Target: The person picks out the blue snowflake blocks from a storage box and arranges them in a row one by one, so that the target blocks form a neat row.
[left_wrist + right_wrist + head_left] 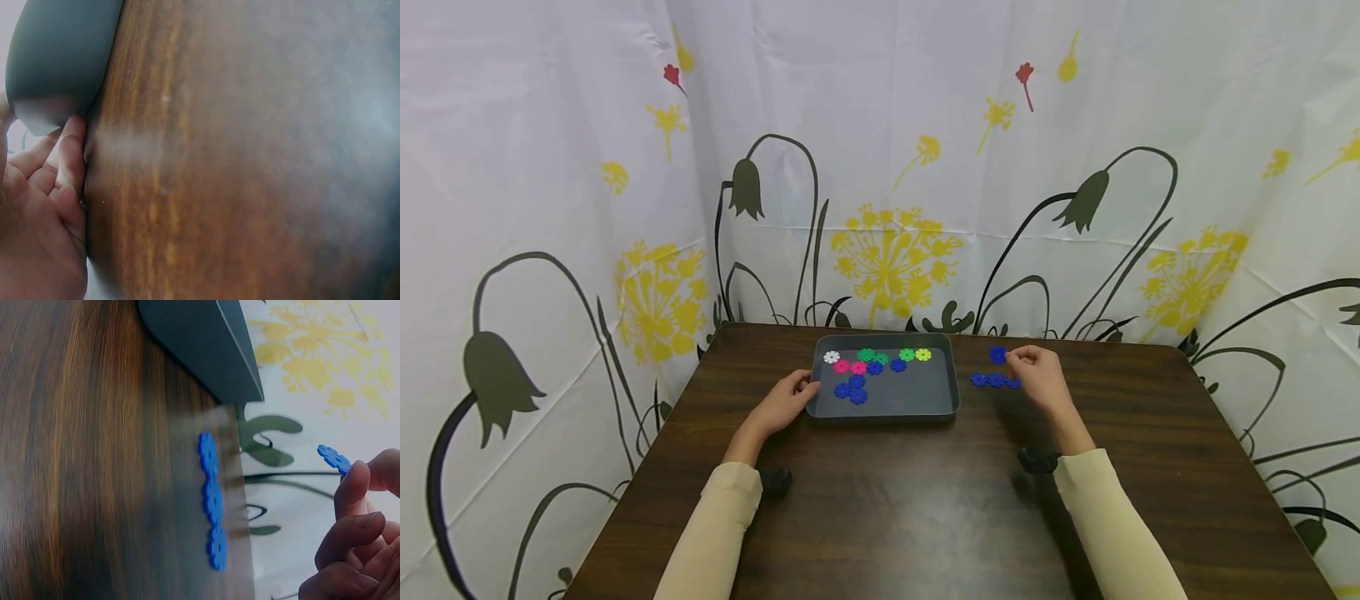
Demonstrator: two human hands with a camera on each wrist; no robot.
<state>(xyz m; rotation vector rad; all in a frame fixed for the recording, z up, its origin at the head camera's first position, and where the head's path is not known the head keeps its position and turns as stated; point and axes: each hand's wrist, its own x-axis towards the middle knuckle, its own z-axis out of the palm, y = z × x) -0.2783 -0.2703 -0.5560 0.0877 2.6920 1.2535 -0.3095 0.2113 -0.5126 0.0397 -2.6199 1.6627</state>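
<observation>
Over the right of the table my right hand (1041,379) pinches a blue flower-shaped disc (334,459) between thumb and forefinger, raised off the wood. Below it, three more blue discs (213,501) lie in a row on the table, touching end to end. My left hand (784,404) grips the left side of a dark grey tray (917,402); its fingers press low on the tray's outer wall in the left wrist view. Inside the tray are a white disc (831,357), pink discs (841,366), green discs (867,355), a yellow disc (923,354) and several blue discs (858,397).
The brown wooden table (887,500) runs back to a white curtain (880,100) printed with flowers. The tray stands near the table's far edge, left of the row of blue discs. Dark bands (1037,461) circle both wrists.
</observation>
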